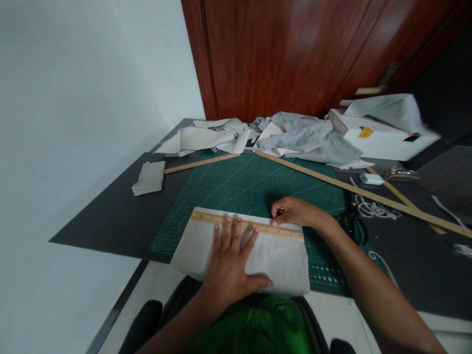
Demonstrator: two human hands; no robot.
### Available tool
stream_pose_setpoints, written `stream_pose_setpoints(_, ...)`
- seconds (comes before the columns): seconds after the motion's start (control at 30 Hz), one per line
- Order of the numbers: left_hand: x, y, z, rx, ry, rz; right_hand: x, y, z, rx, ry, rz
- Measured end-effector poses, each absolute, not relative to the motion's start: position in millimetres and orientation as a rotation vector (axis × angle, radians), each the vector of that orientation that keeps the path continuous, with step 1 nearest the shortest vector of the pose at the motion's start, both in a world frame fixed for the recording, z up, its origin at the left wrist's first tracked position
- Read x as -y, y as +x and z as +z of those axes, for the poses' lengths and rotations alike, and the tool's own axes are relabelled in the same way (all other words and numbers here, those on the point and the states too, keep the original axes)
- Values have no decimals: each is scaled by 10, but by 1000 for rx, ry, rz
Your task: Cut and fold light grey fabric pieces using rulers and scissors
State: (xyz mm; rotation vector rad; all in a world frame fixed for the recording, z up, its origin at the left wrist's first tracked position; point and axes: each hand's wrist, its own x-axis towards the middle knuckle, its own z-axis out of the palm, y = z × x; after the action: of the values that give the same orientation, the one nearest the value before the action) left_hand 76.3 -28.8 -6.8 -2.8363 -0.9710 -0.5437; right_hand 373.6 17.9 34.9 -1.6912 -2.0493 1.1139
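A pale grey-white cloth piece (pixel 280 260) lies flat at the table's front edge, partly over a green cutting mat (pixel 236 182). Across its far part runs a short wooden ruler (pixel 206 217). My left hand (pixel 230 265) is spread flat on the cloth, its fingertips pressing on the ruler. At the ruler's far edge, toward its right end, my right hand (pixel 295 211) is closed with curled fingers. Something small and dark shows inside that curl, but I cannot make it out.
A long wooden ruler (pixel 332 181) slants across the mat to the right. Behind lie crumpled grey cloths (pixel 302 135) and a white box (pixel 391 140). Black scissors (pixel 356 226), a white cord (pixel 372 209) and a charger (pixel 371 179) are at right; folded cloth (pixel 149 177) is left.
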Motion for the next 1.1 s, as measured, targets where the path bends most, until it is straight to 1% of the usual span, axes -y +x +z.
stream_pose_setpoints(0.17,375,679,-155,657,-2846,-658,-181,3727,335,2028,-1707,1120)
stream_pose_setpoints(0.33,479,671,-146,743,-2889,-682,-161,3732,336,2087,-1685,1106)
stream_pose_setpoints(0.57,605,713,-108,883,-2926,-776,-106,3700,363,2138,-1629,1231)
stream_pose_setpoints(0.8,423,826,6,1155,-2814,-734,-111,3714,362,2075,-1654,1211)
stream_pose_setpoints(1.0,385,795,-14,1146,-2873,-608,-117,3725,396,2077,-1736,1107)
stream_pose_setpoints(1.1,373,800,-46,1158,-2881,-600,-63,3825,504,2109,-1772,1167)
